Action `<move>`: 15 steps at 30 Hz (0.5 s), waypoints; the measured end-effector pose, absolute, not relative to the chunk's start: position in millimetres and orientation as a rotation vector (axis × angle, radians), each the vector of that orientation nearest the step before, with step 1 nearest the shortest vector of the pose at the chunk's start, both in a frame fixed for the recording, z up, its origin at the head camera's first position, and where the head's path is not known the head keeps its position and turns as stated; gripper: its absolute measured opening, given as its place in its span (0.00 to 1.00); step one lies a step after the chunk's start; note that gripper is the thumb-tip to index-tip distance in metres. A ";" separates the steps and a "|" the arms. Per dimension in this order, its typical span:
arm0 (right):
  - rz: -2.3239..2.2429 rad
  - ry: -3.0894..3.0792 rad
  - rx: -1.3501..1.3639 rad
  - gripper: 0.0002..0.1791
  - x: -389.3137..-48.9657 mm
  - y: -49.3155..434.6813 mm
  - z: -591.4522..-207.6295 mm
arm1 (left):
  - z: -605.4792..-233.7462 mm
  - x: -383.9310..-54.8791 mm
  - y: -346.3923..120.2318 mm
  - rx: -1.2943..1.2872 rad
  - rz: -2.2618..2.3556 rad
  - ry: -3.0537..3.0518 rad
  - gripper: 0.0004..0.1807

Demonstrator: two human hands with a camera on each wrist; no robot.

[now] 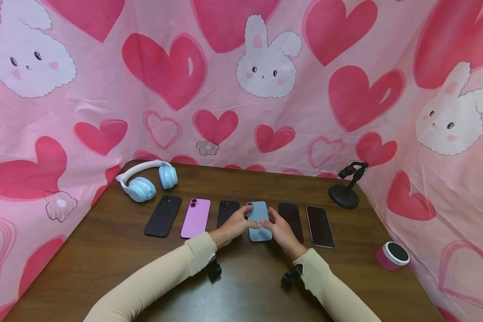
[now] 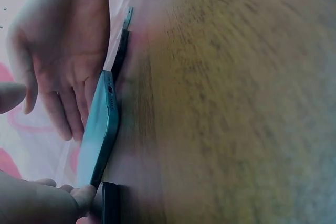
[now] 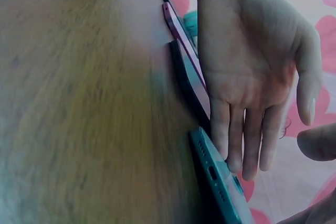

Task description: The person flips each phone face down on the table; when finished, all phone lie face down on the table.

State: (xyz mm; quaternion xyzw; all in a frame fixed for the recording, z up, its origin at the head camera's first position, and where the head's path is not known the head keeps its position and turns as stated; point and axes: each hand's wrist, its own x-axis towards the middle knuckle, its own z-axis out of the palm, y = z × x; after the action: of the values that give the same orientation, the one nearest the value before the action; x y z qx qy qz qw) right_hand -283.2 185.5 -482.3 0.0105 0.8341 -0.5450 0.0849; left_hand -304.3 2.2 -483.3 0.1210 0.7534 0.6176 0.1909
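A light blue phone (image 1: pixel 260 234) lies back up on the wooden table, in a row of phones. My left hand (image 1: pixel 234 224) is at its left side and my right hand (image 1: pixel 281 230) at its right, thumbs over its back. Across the phone (image 2: pixel 97 124) in the left wrist view, the right hand (image 2: pixel 65 35) shows its palm, fingers straight by the edge. The right wrist view shows the left palm (image 3: pixel 247 51) with straight fingers reaching the edge of the phone (image 3: pixel 216 174). Black phones (image 1: pixel 226 211) (image 1: pixel 293 223) lie on either side, partly hidden by the hands.
Farther left lie a purple-pink phone (image 1: pixel 195 219) and a black phone (image 1: pixel 163 216); at the right end is a dark-screened phone (image 1: pixel 320 226). Light blue headphones (image 1: pixel 141 188), a small microphone stand (image 1: pixel 344 196) and a pink-and-white round container (image 1: pixel 391 256) stand around the row.
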 end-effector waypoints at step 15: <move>-1.689 2.423 0.070 0.40 -281.1 184.1 -477.9 | -481.3 -303.2 1.2 0.349 1.715 2.132 0.45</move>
State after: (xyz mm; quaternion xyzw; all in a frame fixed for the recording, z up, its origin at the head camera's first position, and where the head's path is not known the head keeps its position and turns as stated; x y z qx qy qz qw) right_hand -281.1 184.1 -477.9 0.0235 0.8165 -0.5692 0.0937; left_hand -303.2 1.2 -481.3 0.1242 0.7587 0.6105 0.1903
